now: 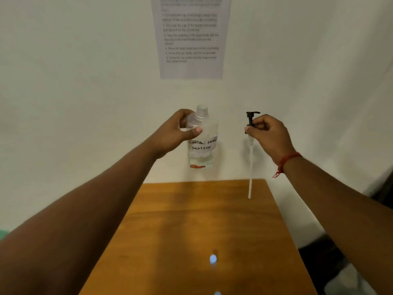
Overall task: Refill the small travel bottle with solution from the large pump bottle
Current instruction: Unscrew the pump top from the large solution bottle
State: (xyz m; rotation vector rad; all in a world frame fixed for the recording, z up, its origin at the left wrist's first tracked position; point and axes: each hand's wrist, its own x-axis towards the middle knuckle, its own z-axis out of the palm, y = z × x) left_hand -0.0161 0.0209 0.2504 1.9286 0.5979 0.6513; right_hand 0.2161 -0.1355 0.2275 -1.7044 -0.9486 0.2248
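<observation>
The large clear bottle [203, 143], with a handwritten "Contact lens solution" label, hangs upright in the air above the far edge of the table. My left hand [177, 133] grips its upper part, and its threaded neck is open. To the right and apart from the bottle, my right hand [269, 136] pinches the black pump head [251, 118]. The pump's long white dip tube [250, 173] hangs straight down, its tip over the table's far right edge. A small blurred blue-white thing [213, 259], possibly the small travel bottle, sits near the table's front.
A wooden table [191, 220] runs from the wall towards me. A printed instruction sheet [190, 37] is stuck on the white wall above the bottle. Dark floor [323, 258] shows beyond the table's right side. Another pale blurred spot [217, 293] sits at the bottom edge.
</observation>
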